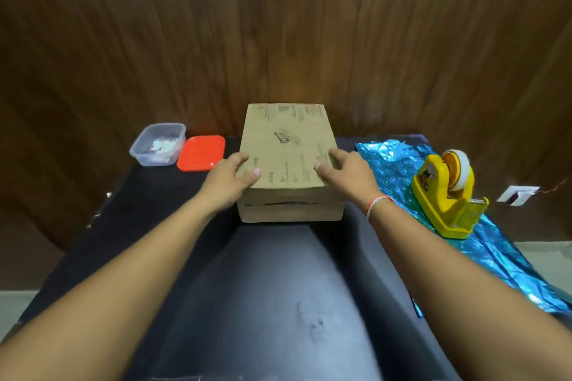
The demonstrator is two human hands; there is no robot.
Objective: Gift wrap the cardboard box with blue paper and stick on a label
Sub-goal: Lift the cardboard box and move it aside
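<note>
A brown cardboard box (289,145) with printed text lies flat in the middle of the black table (278,288). My left hand (227,178) grips its near left corner, thumb on the top face. My right hand (348,172) grips the near right corner the same way. Shiny blue wrapping paper (399,164) lies spread on the table's right side. White labels (164,145) lie inside a clear plastic container (156,145) at the far left.
A yellow tape dispenser (445,195) with a roll of tape stands on the blue paper. An orange-red lid (201,153) lies beside the clear container. A dark wooden wall rises right behind the table. The table's left and right edges drop to a pale floor.
</note>
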